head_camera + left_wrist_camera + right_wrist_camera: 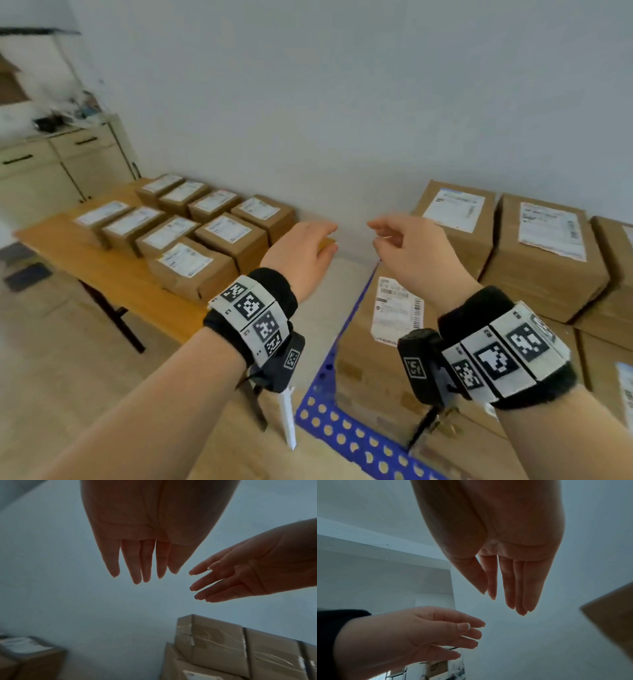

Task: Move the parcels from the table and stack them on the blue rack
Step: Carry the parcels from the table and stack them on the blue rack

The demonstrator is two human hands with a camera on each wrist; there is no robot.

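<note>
Several small brown parcels (191,260) with white labels lie in rows on the wooden table (113,277) at the left. Bigger brown parcels (544,250) are stacked on the blue perforated rack (342,435) at the right. My left hand (308,243) hovers in the air past the table's right end, fingers straight, holding nothing. My right hand (400,240) hangs level with it, above the gap between table and rack, fingers relaxed and empty. Both wrist views show straight fingers against the bare wall: the left hand (142,563) and the right hand (508,586).
A pale wall (342,120) runs behind table and rack. A beige cabinet (61,168) with clutter on top stands at the far left. Bare floor (68,359) lies in front of the table. A strip of floor separates the table from the rack.
</note>
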